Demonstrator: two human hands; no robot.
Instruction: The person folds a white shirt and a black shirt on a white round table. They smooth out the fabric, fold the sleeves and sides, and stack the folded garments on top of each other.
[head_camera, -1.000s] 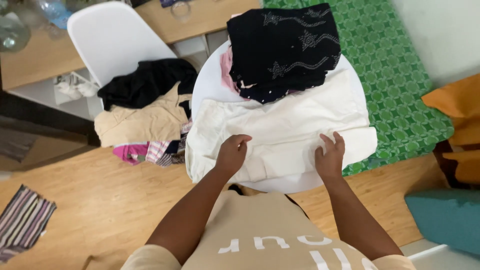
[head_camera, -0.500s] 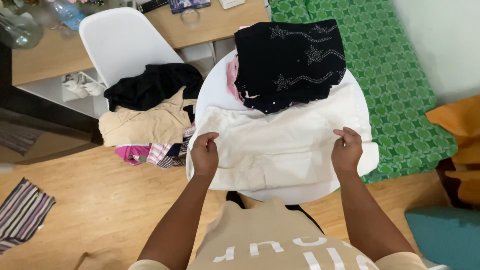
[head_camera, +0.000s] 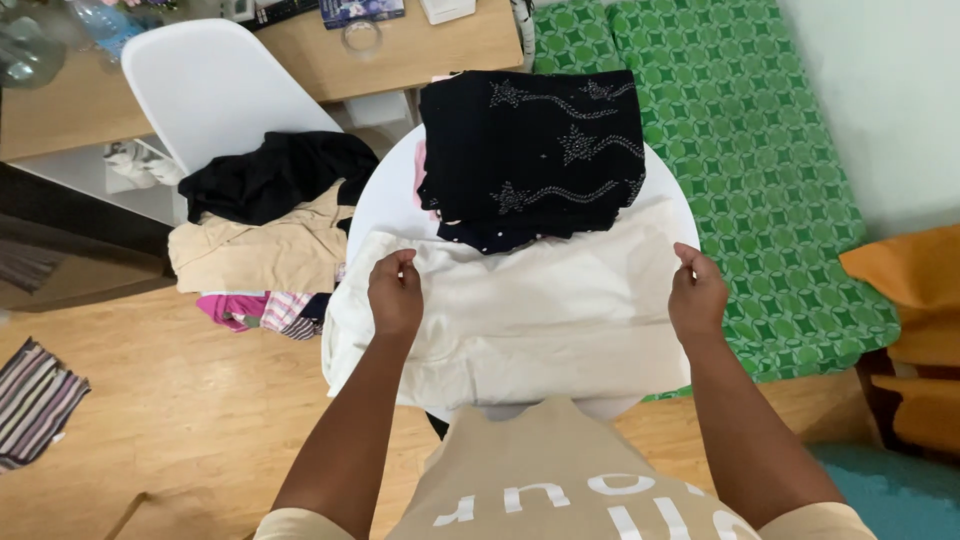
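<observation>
— Cream cloth (head_camera: 530, 315) lies spread over a round white table (head_camera: 385, 200), its near edge hanging off the front.

— And the hands?

— Left hand (head_camera: 396, 295) pinches the cloth's left edge; right hand (head_camera: 697, 297) pinches the right edge, fingers closed on the fabric, the two hands well apart.

— Beyond them?

— Black folded garment (head_camera: 535, 150) with pale stitching sits on the table's far side, overlapping the cloth. Left, a clothes pile (head_camera: 265, 240) rests on a white chair (head_camera: 215, 85). Farther back, a wooden desk (head_camera: 420, 50); right, a green mat (head_camera: 740, 150).
</observation>
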